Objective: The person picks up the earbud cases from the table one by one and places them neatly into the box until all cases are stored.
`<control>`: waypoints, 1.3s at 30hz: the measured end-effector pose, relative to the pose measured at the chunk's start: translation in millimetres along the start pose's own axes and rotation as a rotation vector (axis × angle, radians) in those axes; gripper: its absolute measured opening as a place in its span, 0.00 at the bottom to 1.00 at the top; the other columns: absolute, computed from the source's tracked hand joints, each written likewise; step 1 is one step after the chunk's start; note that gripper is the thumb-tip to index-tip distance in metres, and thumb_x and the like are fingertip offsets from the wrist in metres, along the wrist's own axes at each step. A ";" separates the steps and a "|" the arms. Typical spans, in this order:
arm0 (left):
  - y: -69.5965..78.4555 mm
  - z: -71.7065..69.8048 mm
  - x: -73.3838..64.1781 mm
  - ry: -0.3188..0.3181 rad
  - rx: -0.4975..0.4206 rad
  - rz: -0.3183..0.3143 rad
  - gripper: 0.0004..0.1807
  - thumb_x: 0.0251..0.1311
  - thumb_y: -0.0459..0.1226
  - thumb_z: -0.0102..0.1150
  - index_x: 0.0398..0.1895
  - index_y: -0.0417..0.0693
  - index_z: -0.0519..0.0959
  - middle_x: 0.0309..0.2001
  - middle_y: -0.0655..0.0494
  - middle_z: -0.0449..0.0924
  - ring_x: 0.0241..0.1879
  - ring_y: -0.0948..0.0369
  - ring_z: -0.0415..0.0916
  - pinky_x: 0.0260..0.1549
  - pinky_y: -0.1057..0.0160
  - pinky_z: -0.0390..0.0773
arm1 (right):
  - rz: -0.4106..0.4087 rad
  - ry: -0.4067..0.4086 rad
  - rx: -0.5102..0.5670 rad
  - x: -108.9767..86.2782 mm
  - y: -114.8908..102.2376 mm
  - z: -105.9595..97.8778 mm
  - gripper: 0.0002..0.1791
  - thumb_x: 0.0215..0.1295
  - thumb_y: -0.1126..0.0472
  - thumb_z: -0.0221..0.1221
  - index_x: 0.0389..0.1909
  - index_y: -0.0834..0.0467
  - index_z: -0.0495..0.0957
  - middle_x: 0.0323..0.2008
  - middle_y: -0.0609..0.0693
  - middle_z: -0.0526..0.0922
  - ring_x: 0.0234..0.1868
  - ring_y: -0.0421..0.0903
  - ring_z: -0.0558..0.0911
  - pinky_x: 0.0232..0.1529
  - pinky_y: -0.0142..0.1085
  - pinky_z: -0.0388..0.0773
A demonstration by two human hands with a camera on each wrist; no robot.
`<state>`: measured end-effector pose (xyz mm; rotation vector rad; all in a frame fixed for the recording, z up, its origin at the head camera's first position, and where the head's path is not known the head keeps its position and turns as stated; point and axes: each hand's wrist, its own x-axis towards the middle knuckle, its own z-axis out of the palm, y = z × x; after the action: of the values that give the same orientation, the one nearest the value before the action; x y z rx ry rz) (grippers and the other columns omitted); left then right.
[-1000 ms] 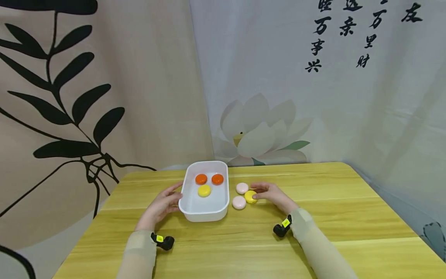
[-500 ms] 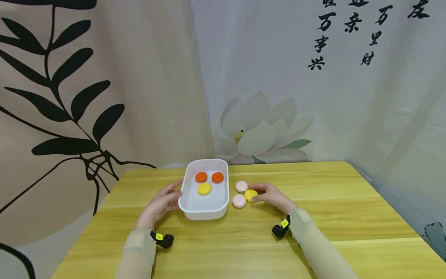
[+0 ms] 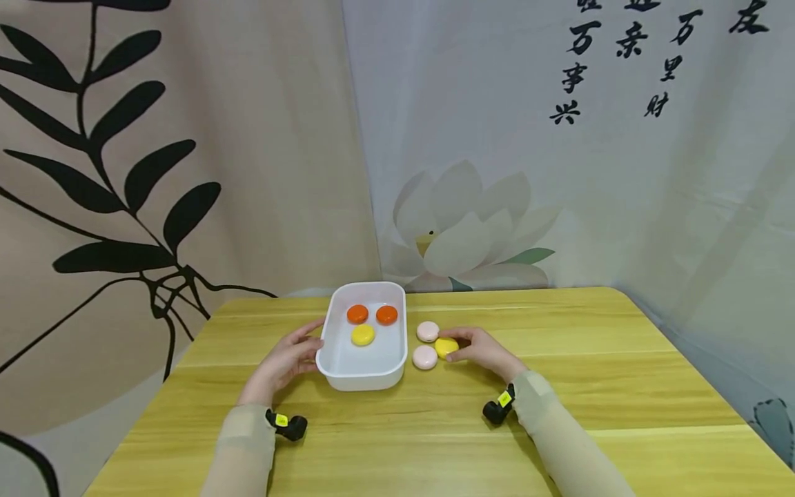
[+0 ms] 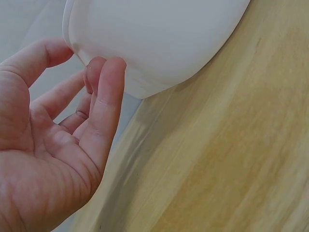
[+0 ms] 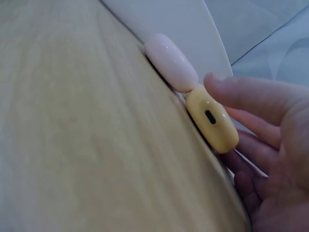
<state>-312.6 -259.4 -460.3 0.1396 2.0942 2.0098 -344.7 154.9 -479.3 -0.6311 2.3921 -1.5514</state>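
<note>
My right hand holds a glossy yellow disc, thumb on its near side and fingers around the far side. A small dark oblong slot shows in the disc's rounded edge in the right wrist view. Against it lies a pale pink disc; in the head view a second pink disc is near it too. My left hand rests its fingertips on the outer left wall of a white box, fingers loosely bent. Inside the box are two orange discs and one yellow disc.
The box and discs stand on a wooden table, with its far edge just behind the box. Printed curtains hang beyond that edge. Black wrist cameras are strapped to both sleeves.
The right fingers have settled a little farther around the yellow disc, which has shifted slightly. My left hand stays against the box. The head view has tilted slightly.
</note>
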 end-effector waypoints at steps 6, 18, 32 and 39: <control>0.0 -0.3 0.4 -0.005 -0.001 -0.004 0.34 0.68 0.34 0.52 0.75 0.48 0.55 0.51 0.36 0.73 0.38 0.55 0.79 0.39 0.56 0.82 | 0.026 0.021 -0.003 1.5 -0.1 1.0 0.29 0.55 0.63 0.70 0.59 0.62 0.77 0.59 0.58 0.76 0.61 0.55 0.70 0.63 0.51 0.64; -0.9 1.7 -1.8 -0.001 -0.010 -0.015 0.35 0.67 0.34 0.54 0.75 0.48 0.55 0.50 0.36 0.73 0.39 0.54 0.79 0.40 0.55 0.82 | -0.001 0.064 -0.034 -0.9 0.7 6.0 0.28 0.51 0.63 0.72 0.56 0.62 0.79 0.55 0.55 0.79 0.56 0.51 0.73 0.60 0.46 0.67; -0.9 -0.7 -3.5 0.000 -0.004 -0.012 0.35 0.67 0.35 0.56 0.75 0.48 0.56 0.53 0.32 0.71 0.40 0.53 0.79 0.39 0.57 0.82 | 0.055 0.116 0.008 1.0 -2.3 6.6 0.26 0.53 0.63 0.71 0.56 0.59 0.80 0.55 0.54 0.79 0.55 0.50 0.74 0.58 0.45 0.69; -1.1 0.0 -2.4 -0.020 -0.008 0.002 0.34 0.68 0.35 0.54 0.75 0.48 0.55 0.53 0.32 0.71 0.39 0.54 0.79 0.40 0.57 0.82 | 0.061 0.107 0.040 -0.3 -1.6 4.4 0.27 0.55 0.63 0.70 0.57 0.61 0.78 0.56 0.57 0.78 0.55 0.52 0.75 0.56 0.45 0.71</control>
<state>-310.1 -260.0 -461.1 0.1593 2.0749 2.0086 -342.2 150.9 -479.6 -0.4731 2.4251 -1.6424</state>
